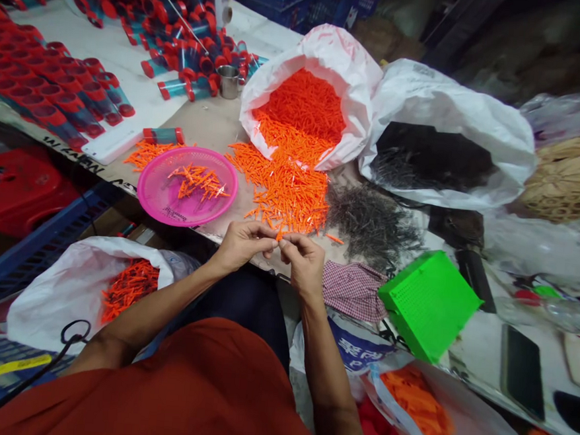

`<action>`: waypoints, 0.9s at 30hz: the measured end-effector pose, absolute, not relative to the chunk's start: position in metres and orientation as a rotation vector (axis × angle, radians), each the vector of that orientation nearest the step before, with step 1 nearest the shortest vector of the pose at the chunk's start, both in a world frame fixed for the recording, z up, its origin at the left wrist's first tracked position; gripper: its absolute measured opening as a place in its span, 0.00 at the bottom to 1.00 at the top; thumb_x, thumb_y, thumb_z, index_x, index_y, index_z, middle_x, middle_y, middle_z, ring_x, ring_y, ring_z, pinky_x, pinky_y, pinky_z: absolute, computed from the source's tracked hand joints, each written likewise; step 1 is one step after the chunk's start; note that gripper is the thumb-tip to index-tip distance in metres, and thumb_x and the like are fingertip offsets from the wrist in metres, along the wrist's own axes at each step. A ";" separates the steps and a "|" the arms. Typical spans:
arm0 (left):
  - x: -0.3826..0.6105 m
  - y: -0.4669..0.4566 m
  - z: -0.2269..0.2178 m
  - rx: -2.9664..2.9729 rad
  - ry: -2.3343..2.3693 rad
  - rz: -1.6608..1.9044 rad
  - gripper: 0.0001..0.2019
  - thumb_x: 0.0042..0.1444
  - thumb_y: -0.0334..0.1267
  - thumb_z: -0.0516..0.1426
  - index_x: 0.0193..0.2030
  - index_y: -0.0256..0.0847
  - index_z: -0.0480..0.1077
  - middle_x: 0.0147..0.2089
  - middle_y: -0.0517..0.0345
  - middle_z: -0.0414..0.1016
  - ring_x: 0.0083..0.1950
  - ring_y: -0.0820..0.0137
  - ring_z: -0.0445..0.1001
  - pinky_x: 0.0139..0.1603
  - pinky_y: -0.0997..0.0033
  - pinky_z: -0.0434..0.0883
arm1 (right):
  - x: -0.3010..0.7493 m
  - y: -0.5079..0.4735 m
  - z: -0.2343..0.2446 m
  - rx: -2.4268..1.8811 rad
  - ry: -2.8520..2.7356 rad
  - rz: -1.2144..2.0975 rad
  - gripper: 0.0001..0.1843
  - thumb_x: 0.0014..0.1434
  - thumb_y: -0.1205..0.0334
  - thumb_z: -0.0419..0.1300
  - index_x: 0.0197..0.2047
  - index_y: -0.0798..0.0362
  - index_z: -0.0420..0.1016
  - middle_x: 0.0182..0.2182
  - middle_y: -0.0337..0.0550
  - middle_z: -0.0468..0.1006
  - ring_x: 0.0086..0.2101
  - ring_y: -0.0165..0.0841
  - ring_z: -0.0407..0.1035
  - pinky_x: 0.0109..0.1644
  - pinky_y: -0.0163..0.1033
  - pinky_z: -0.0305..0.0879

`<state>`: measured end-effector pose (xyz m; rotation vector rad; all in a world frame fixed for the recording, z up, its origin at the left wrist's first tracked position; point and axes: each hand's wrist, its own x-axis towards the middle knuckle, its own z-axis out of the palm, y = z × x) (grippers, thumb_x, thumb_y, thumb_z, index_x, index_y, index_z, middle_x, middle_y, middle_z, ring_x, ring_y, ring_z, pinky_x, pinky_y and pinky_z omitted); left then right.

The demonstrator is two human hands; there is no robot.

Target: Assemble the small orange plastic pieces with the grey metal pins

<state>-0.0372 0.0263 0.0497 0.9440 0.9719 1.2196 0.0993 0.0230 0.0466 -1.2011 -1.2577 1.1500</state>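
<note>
My left hand (242,246) and my right hand (303,261) meet at the fingertips over the table's front edge, pinching a small orange plastic piece (279,235). Right in front of them lies a loose heap of orange pieces (286,194), spilling from an open white sack (325,67). To the left, a pink plastic basket (172,204) holds a few more. Beyond my right hand lies a pile of thin dark metal pins (371,226), and more fill a white bag (476,105).
Clear tubes with red caps (55,88) are stacked at back left, beside a steel cup (228,82). A white bag of orange pieces (65,301) sits low at left. Nearby are a green plastic box (427,305), checked cloth (352,289) and a phone (522,371).
</note>
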 end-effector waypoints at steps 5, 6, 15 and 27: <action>-0.036 0.030 0.050 0.802 0.961 1.163 0.08 0.35 0.33 0.64 0.25 0.33 0.72 0.17 0.63 0.70 0.16 0.77 0.67 0.19 0.76 0.67 | 0.096 0.025 0.050 -1.256 -1.247 1.191 0.07 0.47 0.60 0.60 0.26 0.55 0.73 0.15 0.30 0.63 0.16 0.22 0.54 0.21 0.30 0.52; -0.036 0.031 0.050 0.786 0.960 1.160 0.08 0.35 0.32 0.64 0.25 0.33 0.72 0.17 0.63 0.70 0.16 0.77 0.67 0.19 0.76 0.67 | 0.097 0.026 0.051 -1.259 -1.253 1.198 0.07 0.46 0.60 0.59 0.25 0.55 0.72 0.15 0.30 0.63 0.16 0.22 0.53 0.21 0.30 0.51; -0.036 0.034 0.051 0.699 0.944 1.119 0.07 0.32 0.29 0.62 0.23 0.33 0.71 0.16 0.62 0.71 0.14 0.78 0.66 0.16 0.79 0.65 | 0.099 0.029 0.054 -1.298 -1.365 1.184 0.06 0.46 0.62 0.57 0.22 0.54 0.69 0.15 0.30 0.61 0.17 0.22 0.52 0.21 0.30 0.49; -0.043 0.037 0.046 0.733 0.931 1.086 0.08 0.37 0.34 0.63 0.25 0.32 0.71 0.17 0.60 0.71 0.16 0.75 0.69 0.19 0.77 0.70 | 0.100 0.029 0.051 -1.277 -1.374 1.217 0.07 0.48 0.60 0.61 0.27 0.55 0.76 0.17 0.32 0.67 0.18 0.22 0.56 0.22 0.31 0.54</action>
